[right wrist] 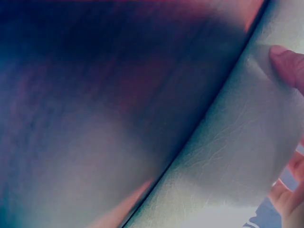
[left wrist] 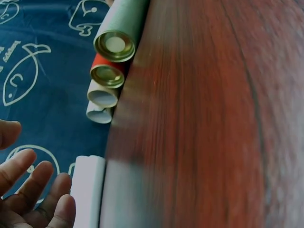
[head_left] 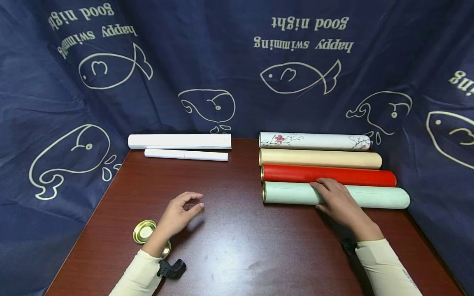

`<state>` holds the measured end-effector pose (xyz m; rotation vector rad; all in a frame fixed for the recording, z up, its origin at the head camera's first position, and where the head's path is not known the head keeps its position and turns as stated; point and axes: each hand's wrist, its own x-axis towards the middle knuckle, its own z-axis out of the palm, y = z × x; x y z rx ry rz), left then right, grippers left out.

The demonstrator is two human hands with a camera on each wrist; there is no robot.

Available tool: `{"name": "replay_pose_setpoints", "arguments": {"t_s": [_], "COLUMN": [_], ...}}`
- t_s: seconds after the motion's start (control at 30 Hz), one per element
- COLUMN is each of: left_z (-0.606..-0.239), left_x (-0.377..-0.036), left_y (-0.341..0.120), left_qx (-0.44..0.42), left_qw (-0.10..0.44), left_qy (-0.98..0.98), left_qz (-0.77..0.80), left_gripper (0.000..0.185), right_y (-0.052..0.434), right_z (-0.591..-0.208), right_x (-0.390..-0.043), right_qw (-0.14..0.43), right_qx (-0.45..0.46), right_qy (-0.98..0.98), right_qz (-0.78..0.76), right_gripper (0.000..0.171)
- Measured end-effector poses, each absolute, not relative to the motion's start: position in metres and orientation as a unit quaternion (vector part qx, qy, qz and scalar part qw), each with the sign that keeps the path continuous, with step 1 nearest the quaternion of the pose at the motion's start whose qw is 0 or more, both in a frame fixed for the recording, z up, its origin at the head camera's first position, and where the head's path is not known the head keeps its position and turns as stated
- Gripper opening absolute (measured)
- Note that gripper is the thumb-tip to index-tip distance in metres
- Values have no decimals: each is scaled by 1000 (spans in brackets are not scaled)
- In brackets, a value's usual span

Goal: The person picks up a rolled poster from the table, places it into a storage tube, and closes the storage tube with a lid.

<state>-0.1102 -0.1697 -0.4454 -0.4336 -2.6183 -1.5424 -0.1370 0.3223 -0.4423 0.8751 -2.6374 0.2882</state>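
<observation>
A pale green cardboard tube (head_left: 381, 197) lies nearest of several tubes at the right. My right hand (head_left: 338, 202) grips it near its middle, thumb on the near side and fingers over the top. The right wrist view shows the thumb (right wrist: 288, 66) against the green tube (right wrist: 232, 142). My left hand (head_left: 177, 216) hovers above the table with loosely bent fingers, holding nothing. One round gold lid (head_left: 138, 235) lies beside the left wrist, and another gold lid (head_left: 167, 249) is partly hidden under it. A gold-coloured end (left wrist: 115, 45) of the green tube shows in the left wrist view.
Behind the green tube lie a red tube (head_left: 292, 173), a beige tube (head_left: 318, 158) and a white flowered tube (head_left: 322, 141). Two white paper rolls, a thick roll (head_left: 179, 141) and a thin roll (head_left: 166, 153), rest at the back left. A blue curtain (head_left: 237, 49) borders the brown table (head_left: 237, 230).
</observation>
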Motion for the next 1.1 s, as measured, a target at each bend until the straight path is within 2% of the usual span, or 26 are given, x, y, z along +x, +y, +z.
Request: {"name": "replay_pose_setpoints", "arguments": {"t_s": [0.3, 0.67, 1.1], "left_z": [-441, -441, -401], "left_x": [-108, -104, -118], "left_y": [-184, -206, -240], "left_qx": [-114, -132, -163], "left_qw": [23, -14, -19], "left_qy": [-868, -880, -915], "left_qz": [-483, -457, -368], "left_gripper": [29, 30, 34], "right_y": [321, 317, 325], "right_z": [-441, -428, -410], "right_x": [-138, -131, -126], "right_qw": [182, 120, 108], "right_qx": [287, 240, 244], "right_qy": [-935, -957, -955], "right_qz": [104, 108, 131], "right_gripper": [75, 84, 78]}}
